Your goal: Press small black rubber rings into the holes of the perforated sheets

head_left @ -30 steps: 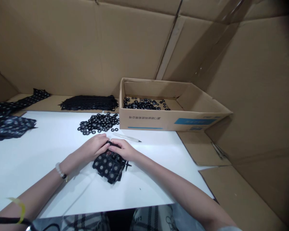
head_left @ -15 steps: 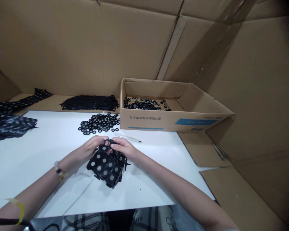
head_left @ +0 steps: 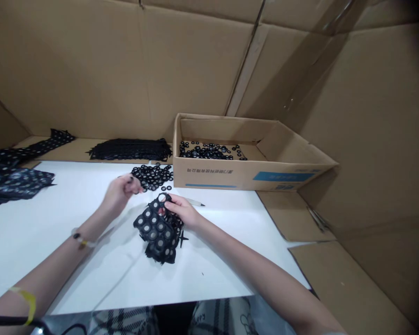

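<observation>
Black ring sheet point(head_left: 155, 226), near centre over the table point(head_left: 195, 284), is pinched by the right hand point(head_left: 183, 210) at its far edge. The left hand point(head_left: 119, 190) curls by the ring pile point(head_left: 154, 177); I cannot tell if it pinches anything. Farther right, the open carton point(head_left: 216, 174) holds loose rings point(head_left: 208, 151).

Your right hand point(head_left: 184, 212) gripped the upper edge of a black dotted sheet point(head_left: 154, 228), beside an open round hole, over the white table point(head_left: 73, 204). Your left hand point(head_left: 118, 190), blurred, was apart from the sheet, beside the pile of black rings point(head_left: 157, 177). A pen point(head_left: 196, 203) lay near your right hand; behind, an open carton point(head_left: 212, 174) held more rings.
</observation>
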Action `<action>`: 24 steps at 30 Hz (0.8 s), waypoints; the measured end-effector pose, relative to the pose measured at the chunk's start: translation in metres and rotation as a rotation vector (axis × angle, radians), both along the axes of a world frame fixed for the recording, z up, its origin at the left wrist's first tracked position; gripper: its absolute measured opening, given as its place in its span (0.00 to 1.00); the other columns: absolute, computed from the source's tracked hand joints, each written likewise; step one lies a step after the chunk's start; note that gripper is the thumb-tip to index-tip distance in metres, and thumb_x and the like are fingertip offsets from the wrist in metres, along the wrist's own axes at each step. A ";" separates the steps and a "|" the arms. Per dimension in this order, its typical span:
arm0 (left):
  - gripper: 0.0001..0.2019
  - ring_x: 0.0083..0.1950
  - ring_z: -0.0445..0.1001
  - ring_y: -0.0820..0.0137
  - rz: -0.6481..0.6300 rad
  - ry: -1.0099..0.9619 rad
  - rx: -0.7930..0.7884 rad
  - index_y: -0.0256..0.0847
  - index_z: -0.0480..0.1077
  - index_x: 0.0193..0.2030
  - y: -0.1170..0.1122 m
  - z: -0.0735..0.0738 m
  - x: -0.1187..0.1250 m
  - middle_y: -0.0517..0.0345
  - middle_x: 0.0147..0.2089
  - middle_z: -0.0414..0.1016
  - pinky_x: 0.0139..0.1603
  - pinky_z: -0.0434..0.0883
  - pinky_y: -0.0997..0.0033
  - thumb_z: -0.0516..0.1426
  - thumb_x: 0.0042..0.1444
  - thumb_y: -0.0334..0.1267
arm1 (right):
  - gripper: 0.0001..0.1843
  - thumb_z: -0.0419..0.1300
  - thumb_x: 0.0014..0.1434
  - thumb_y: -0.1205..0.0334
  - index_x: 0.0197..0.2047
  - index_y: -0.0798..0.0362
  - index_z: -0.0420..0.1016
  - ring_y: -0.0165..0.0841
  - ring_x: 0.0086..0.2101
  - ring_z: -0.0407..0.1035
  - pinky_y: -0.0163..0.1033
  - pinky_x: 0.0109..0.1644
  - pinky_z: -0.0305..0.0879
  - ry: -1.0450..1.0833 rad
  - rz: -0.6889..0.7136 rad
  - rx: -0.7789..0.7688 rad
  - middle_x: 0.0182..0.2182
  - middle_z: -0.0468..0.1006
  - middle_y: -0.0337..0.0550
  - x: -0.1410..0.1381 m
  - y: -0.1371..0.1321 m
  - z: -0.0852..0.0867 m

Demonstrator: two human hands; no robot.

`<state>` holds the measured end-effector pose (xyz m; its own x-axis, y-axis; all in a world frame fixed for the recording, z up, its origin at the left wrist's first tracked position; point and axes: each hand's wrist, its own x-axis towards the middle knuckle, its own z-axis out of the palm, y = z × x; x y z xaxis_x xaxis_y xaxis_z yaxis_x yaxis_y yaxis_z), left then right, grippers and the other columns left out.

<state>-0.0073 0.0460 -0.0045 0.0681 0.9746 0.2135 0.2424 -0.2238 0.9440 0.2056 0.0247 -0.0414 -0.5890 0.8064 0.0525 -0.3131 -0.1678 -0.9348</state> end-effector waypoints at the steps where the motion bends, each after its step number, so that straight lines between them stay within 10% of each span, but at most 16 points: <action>1: 0.16 0.27 0.62 0.70 0.104 -0.007 0.032 0.43 0.49 0.19 0.006 0.000 -0.007 0.62 0.20 0.54 0.34 0.67 0.68 0.42 0.58 0.41 | 0.20 0.65 0.48 0.46 0.32 0.55 0.70 0.30 0.29 0.65 0.36 0.37 0.62 0.009 -0.006 -0.023 0.26 0.73 0.37 0.000 0.000 0.001; 5: 0.14 0.34 0.67 0.66 0.456 0.173 0.112 0.40 0.62 0.23 0.021 -0.004 -0.036 0.56 0.29 0.70 0.39 0.67 0.65 0.48 0.56 0.43 | 0.19 0.66 0.47 0.47 0.32 0.54 0.70 0.30 0.30 0.66 0.37 0.38 0.62 0.013 -0.027 -0.073 0.27 0.73 0.38 0.000 -0.002 0.003; 14: 0.17 0.52 0.58 0.53 0.421 0.752 0.224 0.44 0.74 0.49 0.017 -0.025 -0.031 0.48 0.49 0.71 0.55 0.55 0.54 0.52 0.58 0.46 | 0.17 0.65 0.48 0.49 0.33 0.54 0.71 0.30 0.30 0.66 0.37 0.38 0.63 -0.003 -0.052 -0.116 0.28 0.73 0.39 -0.001 -0.003 0.002; 18: 0.20 0.51 0.62 0.57 0.133 0.654 0.210 0.42 0.72 0.50 0.002 -0.006 -0.006 0.51 0.48 0.73 0.56 0.56 0.54 0.46 0.62 0.48 | 0.17 0.64 0.49 0.50 0.35 0.53 0.70 0.31 0.31 0.67 0.37 0.38 0.64 0.001 -0.056 -0.119 0.27 0.73 0.38 -0.001 -0.002 0.002; 24: 0.20 0.36 0.69 0.64 -0.371 0.254 -0.269 0.39 0.70 0.28 -0.019 0.008 0.021 0.57 0.29 0.72 0.38 0.66 0.67 0.51 0.56 0.54 | 0.16 0.64 0.47 0.52 0.35 0.53 0.71 0.30 0.27 0.65 0.35 0.32 0.62 0.005 -0.092 -0.121 0.26 0.72 0.37 0.001 0.001 0.005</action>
<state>0.0139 0.0267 0.0031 0.4361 0.8932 -0.1095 0.4218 -0.0954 0.9017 0.2070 0.0258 -0.0366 -0.5124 0.8575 -0.0456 -0.3371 -0.2497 -0.9077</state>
